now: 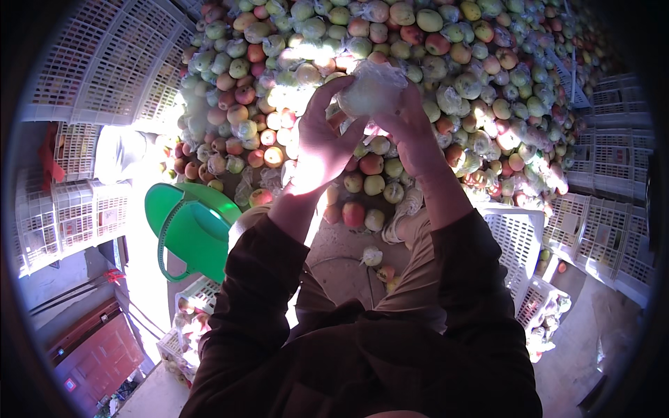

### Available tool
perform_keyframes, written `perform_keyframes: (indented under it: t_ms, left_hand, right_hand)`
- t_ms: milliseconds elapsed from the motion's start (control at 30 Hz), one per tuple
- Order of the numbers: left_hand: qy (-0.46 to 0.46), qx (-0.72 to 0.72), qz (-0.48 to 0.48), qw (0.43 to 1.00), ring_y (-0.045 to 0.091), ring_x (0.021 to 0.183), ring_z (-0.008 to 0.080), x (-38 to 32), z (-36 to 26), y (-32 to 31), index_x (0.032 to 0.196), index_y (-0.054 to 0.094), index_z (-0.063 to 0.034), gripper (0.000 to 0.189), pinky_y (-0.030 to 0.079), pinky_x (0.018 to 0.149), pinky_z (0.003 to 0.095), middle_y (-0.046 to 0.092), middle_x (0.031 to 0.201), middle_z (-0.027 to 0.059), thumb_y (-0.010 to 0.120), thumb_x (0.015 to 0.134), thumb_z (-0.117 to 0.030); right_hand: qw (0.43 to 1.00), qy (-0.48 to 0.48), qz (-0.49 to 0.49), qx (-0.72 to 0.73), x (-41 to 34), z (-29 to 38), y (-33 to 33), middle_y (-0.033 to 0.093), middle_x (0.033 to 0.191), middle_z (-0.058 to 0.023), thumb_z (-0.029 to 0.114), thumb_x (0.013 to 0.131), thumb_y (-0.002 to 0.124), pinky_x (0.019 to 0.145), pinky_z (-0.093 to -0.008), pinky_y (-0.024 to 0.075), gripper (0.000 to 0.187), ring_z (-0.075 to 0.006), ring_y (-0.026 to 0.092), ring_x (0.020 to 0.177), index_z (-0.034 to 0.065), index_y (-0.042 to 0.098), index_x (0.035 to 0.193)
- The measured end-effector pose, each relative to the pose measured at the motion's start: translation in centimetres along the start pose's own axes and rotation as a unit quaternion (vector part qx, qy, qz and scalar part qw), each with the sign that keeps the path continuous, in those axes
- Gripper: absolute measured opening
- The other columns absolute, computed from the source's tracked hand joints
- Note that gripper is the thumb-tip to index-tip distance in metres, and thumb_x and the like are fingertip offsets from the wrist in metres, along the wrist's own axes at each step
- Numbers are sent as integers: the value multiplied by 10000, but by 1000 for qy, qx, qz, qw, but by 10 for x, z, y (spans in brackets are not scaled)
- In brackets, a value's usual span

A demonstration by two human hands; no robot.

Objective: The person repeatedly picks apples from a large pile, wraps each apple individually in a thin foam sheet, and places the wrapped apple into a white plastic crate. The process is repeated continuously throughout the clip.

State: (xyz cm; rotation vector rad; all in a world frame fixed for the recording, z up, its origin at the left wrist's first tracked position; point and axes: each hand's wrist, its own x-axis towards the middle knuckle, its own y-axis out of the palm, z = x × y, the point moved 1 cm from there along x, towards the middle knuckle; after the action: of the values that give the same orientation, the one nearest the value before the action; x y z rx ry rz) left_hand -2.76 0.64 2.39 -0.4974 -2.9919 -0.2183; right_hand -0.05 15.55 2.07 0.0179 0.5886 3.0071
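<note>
Between my raised hands is a pale apple wrapped in a clear plastic bag (pixel 370 90). My left hand (pixel 329 128) grips its left side, thumb below and fingers curled at the edge. On the right side, my right hand (pixel 410 123) holds the bag with its thumb and fingers. Beneath and beyond both hands spreads a large heap of apples (pixel 371 163), red, green and yellow, many in thin clear bags. Glare whitens part of the heap and my left wrist.
A green plastic bucket (pixel 201 240) with a handle lies tilted at my left. White plastic crates (pixel 509 245) stand at my right, with stacked crates (pixel 112 62) along the left. A bagged apple (pixel 371 256) rests on the floor between my legs.
</note>
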Motion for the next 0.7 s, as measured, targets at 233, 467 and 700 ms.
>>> perform_keyframes:
  t_ms: [233, 467, 700]
  left_hand:
    - [78, -46, 6, 996, 513, 1204, 206, -2, 0, 2, 1224, 510, -24, 433, 442, 1034, 359, 504, 1231, 90, 569, 819, 119]
    - [8, -51, -19, 999, 548, 1118, 170, -1, 1, 3, 1205, 522, -23, 391, 464, 982, 351, 530, 1189, 68, 627, 839, 67]
    - [64, 33, 16, 997, 551, 1115, 214, 1, 11, 4, 1261, 490, -31, 576, 455, 964, 379, 533, 1211, 105, 769, 761, -97]
  right_hand:
    - [989, 58, -53, 124, 6, 0, -3, 564, 1169, -81, 54, 815, 681, 940, -364, 481, 561, -203, 560, 1096, 46, 410, 1305]
    - [978, 39, -30, 201, 3, -7, -14, 585, 1123, -82, -74, 768, 558, 920, -352, 488, 529, -203, 579, 1059, 40, 445, 1272]
    - [981, 4, 7, 193, 1, -3, -11, 563, 1148, -73, -75, 719, 559, 902, -311, 473, 588, -192, 563, 1054, 42, 440, 1282]
